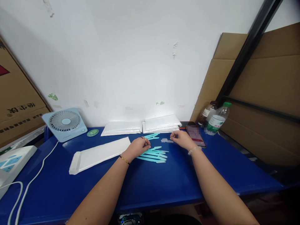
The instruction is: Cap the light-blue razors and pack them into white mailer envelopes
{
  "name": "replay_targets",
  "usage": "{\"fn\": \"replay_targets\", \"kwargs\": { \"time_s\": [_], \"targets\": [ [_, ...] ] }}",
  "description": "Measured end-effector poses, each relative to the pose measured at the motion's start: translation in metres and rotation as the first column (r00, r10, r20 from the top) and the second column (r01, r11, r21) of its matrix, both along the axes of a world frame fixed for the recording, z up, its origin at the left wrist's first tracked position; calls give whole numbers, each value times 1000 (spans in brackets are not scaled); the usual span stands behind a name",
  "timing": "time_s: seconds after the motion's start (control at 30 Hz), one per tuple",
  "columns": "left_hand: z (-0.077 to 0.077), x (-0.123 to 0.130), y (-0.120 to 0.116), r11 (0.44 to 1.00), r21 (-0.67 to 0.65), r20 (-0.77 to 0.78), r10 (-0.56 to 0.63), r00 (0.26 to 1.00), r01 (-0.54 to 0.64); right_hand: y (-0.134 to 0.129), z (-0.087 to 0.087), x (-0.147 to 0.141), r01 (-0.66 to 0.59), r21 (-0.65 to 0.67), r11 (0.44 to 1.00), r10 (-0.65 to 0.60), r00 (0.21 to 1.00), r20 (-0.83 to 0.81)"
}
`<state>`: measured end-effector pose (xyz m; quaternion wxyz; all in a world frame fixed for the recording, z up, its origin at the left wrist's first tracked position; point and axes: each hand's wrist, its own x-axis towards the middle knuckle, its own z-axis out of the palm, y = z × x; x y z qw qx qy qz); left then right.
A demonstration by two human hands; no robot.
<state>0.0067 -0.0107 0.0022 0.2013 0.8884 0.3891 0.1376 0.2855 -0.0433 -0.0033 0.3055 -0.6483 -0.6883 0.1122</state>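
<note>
Head view: fingers of the left hand curled over teal sticks, probably fanned on the table for separate access. Those of the right hand bunched beside clear pieces, apparently set within easy reach. Whether either gripped anything was unclear.

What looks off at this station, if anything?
Wall: scuffed, with torn tape or paper remnants at several spots, including upper left and above the padded envelopes. Those envelopes are stacked slightly askew. No spill visible; the green-capped bottle stands upright.
</note>
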Motion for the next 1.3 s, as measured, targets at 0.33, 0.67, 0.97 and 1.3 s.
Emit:
{"fn": "replay_targets", "kwargs": {
  "time_s": [0.33, 0.67, 0.97, 1.3],
  "targets": [
    [-13, -7, 22, 948, 232, -104, 248, 963, -219, 3, -11, -10, -63, -64, 996, 75, 975, 211],
    [-14, -5, 22, 948, 234, -85, 242, 967, -217, 4, -7, -16, -116, -141, 983, 54, 922, -384],
    [-13, -10, 28, 971, 92, 114, 212, 971, -222, 4, -3, -15, -184, -29, 982, 137, 817, -560],
    [-16, -10, 29, 976, 46, 135, 206, 969, -214, 5, -6, -19, -205, -15, 979, 159, 801, -577]
  ]
}}
